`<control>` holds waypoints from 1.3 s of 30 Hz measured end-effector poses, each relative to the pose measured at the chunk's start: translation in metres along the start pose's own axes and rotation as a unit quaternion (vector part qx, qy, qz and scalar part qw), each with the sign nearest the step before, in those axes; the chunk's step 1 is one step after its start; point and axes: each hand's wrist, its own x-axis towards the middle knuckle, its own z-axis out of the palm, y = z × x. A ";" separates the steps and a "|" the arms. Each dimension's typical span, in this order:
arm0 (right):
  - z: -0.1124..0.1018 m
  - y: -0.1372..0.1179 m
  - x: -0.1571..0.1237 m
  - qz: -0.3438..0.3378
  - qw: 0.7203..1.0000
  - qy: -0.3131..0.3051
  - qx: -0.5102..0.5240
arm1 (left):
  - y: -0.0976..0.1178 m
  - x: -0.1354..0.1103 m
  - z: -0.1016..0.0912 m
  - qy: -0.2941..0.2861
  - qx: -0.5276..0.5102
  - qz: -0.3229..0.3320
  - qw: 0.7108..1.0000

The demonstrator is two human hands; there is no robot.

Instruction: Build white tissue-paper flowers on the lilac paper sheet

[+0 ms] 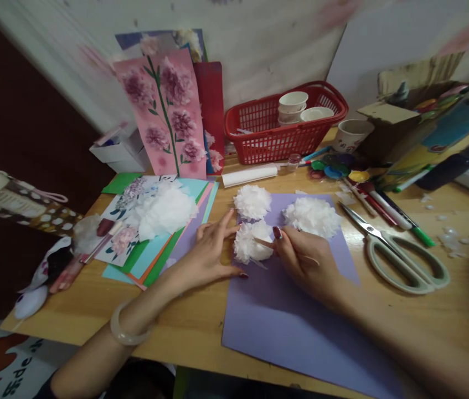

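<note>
Three ruffled white paper flowers lie at the top of a purple sheet (276, 327): an upper-left flower (252, 201), a lower-left flower (249, 243) and a right flower (312, 216). My left hand (213, 249) is open, its fingers spread around the left side of the lower-left flower. Pinched in my right hand (307, 266) is a thin wooden stick (264, 243), whose tip meets that flower's right side. From this view I cannot make out the stick's exact kind. Its back end pokes out behind my fingers.
Large scissors (400, 249) lie on the right, near several pens and brushes (387, 208). A red basket (279, 141) with paper cups stands behind. Coloured paper (163, 260) and crumpled white tissue (168, 208) are at left, beside a patterned bottle (22, 202). A pink flower picture (168, 111) leans upright.
</note>
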 end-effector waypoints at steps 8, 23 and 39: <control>-0.008 -0.001 -0.009 0.046 0.997 0.018 0.051 | -0.002 -0.002 0.003 0.006 0.002 -0.006 1.000; -0.026 -0.006 -0.006 0.133 0.975 0.097 0.148 | -0.008 -0.004 -0.031 0.140 -0.002 -0.023 0.990; -0.027 -0.003 -0.007 -0.025 0.991 0.066 0.116 | -0.087 0.027 -0.121 0.311 0.129 -0.199 0.920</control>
